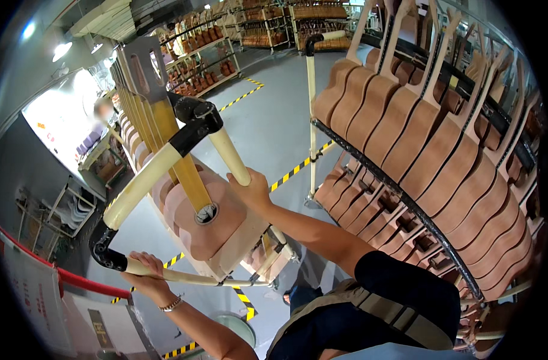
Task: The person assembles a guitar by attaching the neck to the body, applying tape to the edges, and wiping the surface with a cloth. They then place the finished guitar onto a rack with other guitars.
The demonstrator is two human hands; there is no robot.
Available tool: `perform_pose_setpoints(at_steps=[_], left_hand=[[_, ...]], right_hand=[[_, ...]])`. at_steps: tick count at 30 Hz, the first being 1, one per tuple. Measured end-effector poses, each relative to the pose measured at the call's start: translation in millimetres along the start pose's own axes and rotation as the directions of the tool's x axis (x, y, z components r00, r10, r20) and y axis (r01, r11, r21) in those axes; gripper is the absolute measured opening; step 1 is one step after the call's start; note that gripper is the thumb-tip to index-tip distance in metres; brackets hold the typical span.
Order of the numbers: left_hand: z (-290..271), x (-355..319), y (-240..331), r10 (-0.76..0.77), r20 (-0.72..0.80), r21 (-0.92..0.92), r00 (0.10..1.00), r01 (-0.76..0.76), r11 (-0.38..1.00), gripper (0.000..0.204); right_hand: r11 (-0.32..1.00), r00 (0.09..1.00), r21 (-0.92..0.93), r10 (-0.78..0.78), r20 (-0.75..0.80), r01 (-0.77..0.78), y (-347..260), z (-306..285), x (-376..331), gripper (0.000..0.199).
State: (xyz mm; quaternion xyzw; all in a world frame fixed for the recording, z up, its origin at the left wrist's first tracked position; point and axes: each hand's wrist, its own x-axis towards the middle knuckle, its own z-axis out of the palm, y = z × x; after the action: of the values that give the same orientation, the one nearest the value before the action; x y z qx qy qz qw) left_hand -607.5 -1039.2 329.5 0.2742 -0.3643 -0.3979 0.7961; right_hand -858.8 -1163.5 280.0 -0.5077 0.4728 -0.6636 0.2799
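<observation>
A wheeled rack with a cream pipe frame [145, 186] and black elbow joints stands before me on the left. My left hand [147, 277] is closed round its lower pipe, beside the lower-left elbow. Higher up on the right side, my right hand [252, 189] is wrapped round the lower part of a slanting pipe. Inside the frame a row of unfinished guitars stands upright. The nearest guitar [221, 207] shows a pale pinkish body, a round sound hole and a yellowish neck. Its slotted grey headstock [141, 63] rises past the frame's top.
Close on my right stands another rack holding several brown guitar bodies [400, 138] behind a black bar [382, 186]. Yellow-black tape [292, 174] marks the floor. A red padded rail [94, 285] lies at left. More loaded racks [199, 57] and a person [103, 111] are farther off.
</observation>
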Motion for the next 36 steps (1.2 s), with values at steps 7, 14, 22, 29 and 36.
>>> perform_pose_setpoints(at_steps=[7, 14, 22, 29, 36], left_hand=[[0.3, 78.9, -15.2, 0.019, -0.144, 0.042, 0.989, -0.013, 0.999, 0.045], [27.4, 130.1, -67.5, 0.060, -0.087, 0.150, 0.994, -0.047, 0.988, 0.043], [106.7, 161.1, -158.7, 0.112, 0.044, 0.278, 0.993, -0.120, 0.953, 0.063], [156.6, 181.7, -205.9, 0.102, 0.122, 0.379, 0.987, -0.142, 0.914, 0.062], [163.9, 209.6, -245.4, 0.157, -0.030, 0.391, 0.987, -0.133, 0.911, 0.063]], right_hand=[[0.982, 0.998, 0.177, 0.059, 0.018, -0.062, 29.1, 71.3, 55.3, 0.021], [0.998, 0.998, -0.055, -0.014, 0.067, 0.018, 59.1, 81.0, 148.2, 0.021], [0.999, 0.986, 0.010, -0.037, 0.160, 0.035, 117.0, 58.7, 274.2, 0.023], [0.997, 0.964, 0.051, -0.077, 0.254, 0.066, 153.8, 58.2, 350.6, 0.026], [0.993, 0.967, 0.084, -0.104, 0.233, 0.087, 179.7, 85.7, 394.4, 0.026]])
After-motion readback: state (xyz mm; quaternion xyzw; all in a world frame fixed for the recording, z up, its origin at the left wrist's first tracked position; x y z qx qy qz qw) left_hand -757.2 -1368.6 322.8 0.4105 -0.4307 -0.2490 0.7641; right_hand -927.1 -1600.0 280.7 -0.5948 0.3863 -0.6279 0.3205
